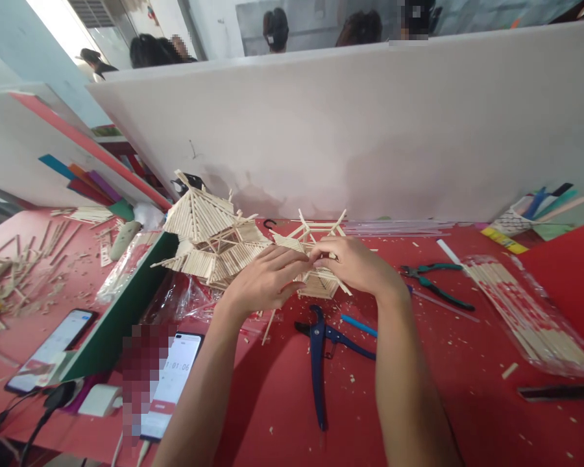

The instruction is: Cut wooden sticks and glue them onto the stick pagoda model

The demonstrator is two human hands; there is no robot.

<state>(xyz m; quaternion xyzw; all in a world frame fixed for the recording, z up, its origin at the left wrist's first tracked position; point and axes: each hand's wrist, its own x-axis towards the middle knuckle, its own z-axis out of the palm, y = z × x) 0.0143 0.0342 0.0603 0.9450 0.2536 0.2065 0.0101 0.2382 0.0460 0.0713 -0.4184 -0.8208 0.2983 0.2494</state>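
A small model of thin wooden sticks (316, 284) stands on the red table, with crossed sticks rising from its top. From the left side, my left hand (267, 277) reaches over it, its bent fingers closed at the model's upper part. My right hand (357, 264) meets it from the other side, thumb and fingers pinched at the same spot. The fingers partly hide what lies between them. Just left of my left hand stands a larger stick house (207, 237) with tiered, slatted roofs. Below the hands lie a blue-handled cutter (317, 363) and a blue strip (359, 325).
Green-handled pliers (442, 279) and a bag of wooden sticks (530, 318) lie at the right. A phone (172, 383) with a timer and a green divider (121, 311) are at the left. A white partition (296, 136) closes off the back; people's heads show beyond it.
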